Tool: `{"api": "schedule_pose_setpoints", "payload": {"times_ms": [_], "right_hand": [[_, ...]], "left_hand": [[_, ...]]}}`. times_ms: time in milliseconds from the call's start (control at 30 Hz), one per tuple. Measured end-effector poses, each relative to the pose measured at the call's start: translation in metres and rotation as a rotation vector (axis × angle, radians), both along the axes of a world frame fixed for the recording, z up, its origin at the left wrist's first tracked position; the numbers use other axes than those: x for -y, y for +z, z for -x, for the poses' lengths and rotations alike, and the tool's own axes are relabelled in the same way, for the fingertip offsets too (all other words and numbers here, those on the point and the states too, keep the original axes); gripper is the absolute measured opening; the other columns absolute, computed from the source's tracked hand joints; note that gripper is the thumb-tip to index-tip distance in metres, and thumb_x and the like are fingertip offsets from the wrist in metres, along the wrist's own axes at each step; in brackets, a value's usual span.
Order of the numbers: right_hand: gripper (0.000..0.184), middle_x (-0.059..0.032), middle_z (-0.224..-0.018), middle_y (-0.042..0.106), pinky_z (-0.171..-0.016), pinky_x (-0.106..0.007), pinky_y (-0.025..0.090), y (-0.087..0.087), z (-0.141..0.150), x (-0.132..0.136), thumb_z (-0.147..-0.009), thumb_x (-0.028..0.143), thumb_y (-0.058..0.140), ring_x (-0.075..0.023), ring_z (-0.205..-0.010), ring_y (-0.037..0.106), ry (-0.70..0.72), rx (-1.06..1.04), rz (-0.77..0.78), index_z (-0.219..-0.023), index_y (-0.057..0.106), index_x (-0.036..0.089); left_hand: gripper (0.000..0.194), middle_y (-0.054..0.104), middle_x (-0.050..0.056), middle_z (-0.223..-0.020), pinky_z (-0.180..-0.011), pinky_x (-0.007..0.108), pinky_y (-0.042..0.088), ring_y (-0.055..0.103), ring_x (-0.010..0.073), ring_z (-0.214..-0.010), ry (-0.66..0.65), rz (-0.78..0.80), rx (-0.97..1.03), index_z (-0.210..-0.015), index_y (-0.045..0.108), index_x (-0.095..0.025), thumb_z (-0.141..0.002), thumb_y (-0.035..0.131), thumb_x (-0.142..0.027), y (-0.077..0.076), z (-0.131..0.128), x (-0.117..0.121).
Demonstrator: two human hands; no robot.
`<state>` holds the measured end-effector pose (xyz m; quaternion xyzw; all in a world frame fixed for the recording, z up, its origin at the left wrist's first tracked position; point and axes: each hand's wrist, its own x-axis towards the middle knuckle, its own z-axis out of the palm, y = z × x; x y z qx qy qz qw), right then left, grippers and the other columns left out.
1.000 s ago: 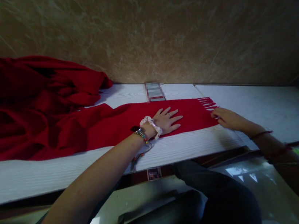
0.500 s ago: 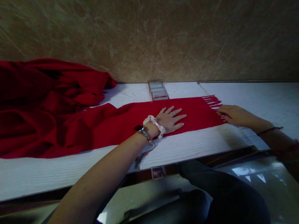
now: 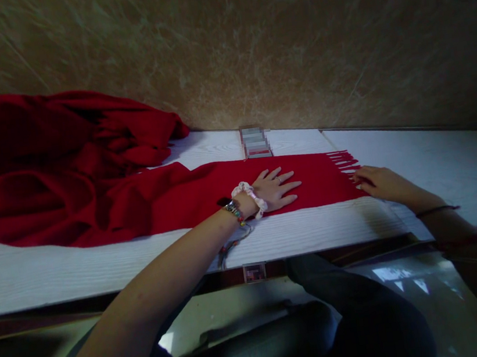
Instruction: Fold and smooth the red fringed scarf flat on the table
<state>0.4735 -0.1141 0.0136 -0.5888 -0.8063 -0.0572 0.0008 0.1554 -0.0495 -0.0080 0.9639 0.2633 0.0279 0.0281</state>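
Note:
A red scarf (image 3: 205,194) lies lengthwise on the white wood-grain table, flat towards the right and rumpled towards the left. My left hand (image 3: 273,190) rests palm down on its flat part with the fingers spread. At the scarf's right end, my right hand (image 3: 377,182) has its fingers pinched together on the fringe (image 3: 342,159). Several strands behind that hand stick out loosely; those at its fingertips are partly hidden. A white scrunchie, a watch and a beaded bracelet circle my left wrist.
More red cloth (image 3: 39,134) is heaped at the left against the brown marbled wall (image 3: 221,46). A small blurred-out item (image 3: 255,141) sits behind the scarf. The table's front edge (image 3: 155,283) runs just above my legs, with shiny floor below.
The whole view has shifted slightly, so things appear a little further right. Both hands keep nearly the same places on the scarf, the left spread flat, the right at the fringe.

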Motion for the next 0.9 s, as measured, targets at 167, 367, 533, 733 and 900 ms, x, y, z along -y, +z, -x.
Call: {"api": "schedule_pose_setpoints", "payload": {"times_ms": [167, 367, 533, 733, 900], "right_hand": [[0.022, -0.0113, -0.081, 0.061, -0.064, -0.034, 0.045, 0.008, -0.033, 0.005, -0.071, 0.014, 0.044, -0.0244, -0.078, 0.057, -0.096, 0.22, 0.014, -0.081, 0.063, 0.017], [0.02, -0.0106, -0.101, 0.055, -0.086, -0.042, 0.04, 0.017, 0.039, 0.012, -0.07, 0.012, 0.043, -0.0254, -0.099, 0.049, 0.138, -0.052, -0.199, -0.079, 0.059, 0.02], [0.018, -0.006, -0.076, 0.056, -0.072, -0.032, 0.043, 0.008, 0.076, 0.011, -0.069, 0.008, 0.037, -0.0187, -0.076, 0.052, 0.197, -0.109, -0.013, -0.072, 0.051, 0.019], [0.017, -0.0075, -0.073, 0.059, -0.066, -0.031, 0.044, 0.006, -0.009, 0.024, -0.07, 0.014, 0.036, -0.02, -0.071, 0.055, -0.066, 0.028, -0.013, -0.067, 0.051, 0.019], [0.017, -0.0075, -0.077, 0.061, -0.073, -0.033, 0.044, 0.015, -0.028, 0.044, -0.071, 0.016, 0.039, -0.0208, -0.077, 0.057, -0.109, -0.062, -0.156, -0.071, 0.056, 0.019]], "left_hand": [[0.051, 0.023, -0.002, -0.143, -0.103, 0.048, 0.015, 0.015, 0.0269, -0.131, 0.007, 0.023, 0.012, -0.133, 0.03, -0.033, -0.086, 0.022, -0.053, 0.0, 0.0, 0.0], [0.051, 0.022, -0.002, -0.143, -0.103, 0.047, 0.015, 0.015, 0.0266, -0.131, -0.001, 0.018, -0.003, -0.133, 0.029, -0.032, -0.087, 0.021, -0.053, 0.001, 0.0, 0.0], [0.05, 0.023, -0.001, -0.143, -0.103, 0.046, 0.016, 0.016, 0.0264, -0.13, 0.009, 0.007, -0.014, -0.133, 0.028, -0.032, -0.088, 0.02, -0.051, 0.005, 0.001, 0.001], [0.05, 0.021, -0.001, -0.143, -0.103, 0.046, 0.015, 0.015, 0.0261, -0.131, 0.022, 0.032, -0.041, -0.134, 0.028, -0.032, -0.088, 0.022, -0.05, 0.01, 0.0, 0.002], [0.049, 0.019, -0.001, -0.144, -0.104, 0.046, 0.014, 0.014, 0.0265, -0.131, 0.035, 0.047, -0.058, -0.134, 0.027, -0.031, -0.088, 0.024, -0.049, 0.012, -0.001, 0.002]]}}
